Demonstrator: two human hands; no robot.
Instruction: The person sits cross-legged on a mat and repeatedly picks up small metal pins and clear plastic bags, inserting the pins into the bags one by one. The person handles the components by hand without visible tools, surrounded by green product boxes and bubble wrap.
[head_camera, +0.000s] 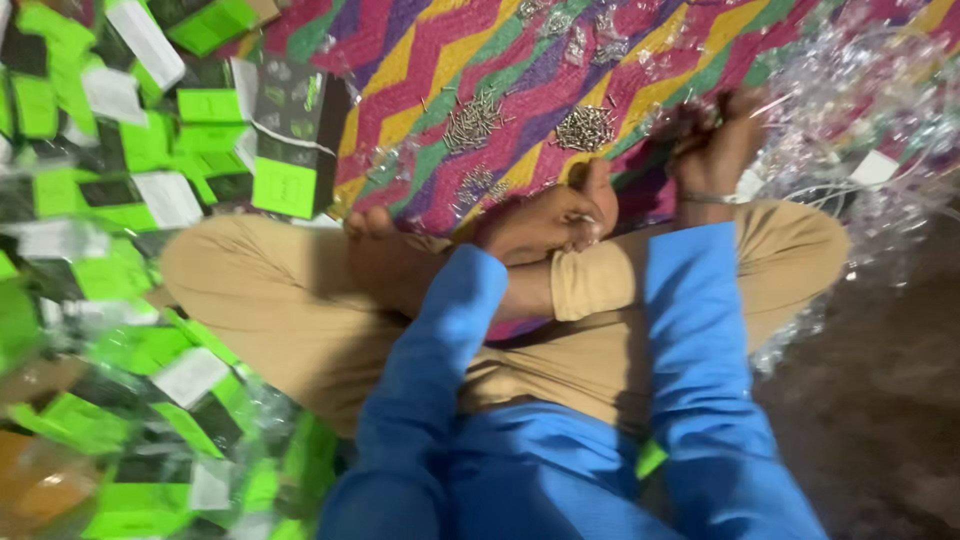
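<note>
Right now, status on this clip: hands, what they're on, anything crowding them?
Left hand closed near the ankle, contents unclear. Right hand reaching into clear plastic bags. Screw piles on the zigzag mat. Green boxes heaped at left.

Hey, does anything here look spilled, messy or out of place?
Small metal screws lie loose in scattered heaps on the zigzag-striped cloth, not in any container. Green and black cardboard boxes sit tumbled at all angles on the left, and crumpled clear plastic bags pile up on the right.
</note>
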